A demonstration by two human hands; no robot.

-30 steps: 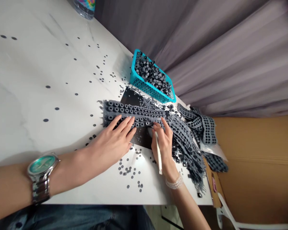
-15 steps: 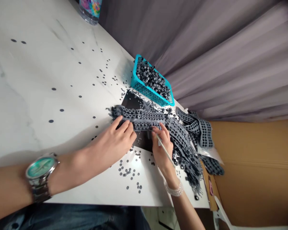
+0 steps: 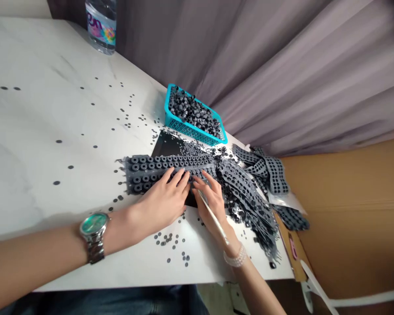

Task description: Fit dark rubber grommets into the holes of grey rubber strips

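Note:
A dark grey rubber sheet of ring-shaped parts [image 3: 138, 162] lies across a black mat [image 3: 162, 142], its ragged end pointing left. My left hand [image 3: 164, 199] rests flat on the sheet's near side, fingers stretched out and holding nothing. Just to its right, my right hand [image 3: 212, 203] is closed around a thin whitish stick [image 3: 213, 216], which slants back over the wrist. The stick's tip is by the rings and cannot be made out. More grey ringed sheets [image 3: 246, 186] are heaped right of my right hand.
A turquoise basket [image 3: 192, 131] full of small black rubber pieces stands behind the mat. Small dark discs [image 3: 167, 238] are scattered over the white table [image 3: 36, 118]. A water bottle [image 3: 101, 26] stands at the back left, by the grey curtain [image 3: 249, 57]. A cardboard box [image 3: 348, 210] is at the right.
My left hand has shifted from the sheet's left end toward its middle, close to my right hand. More of the sheet's left end shows, lying flat. The camera view has turned slightly.

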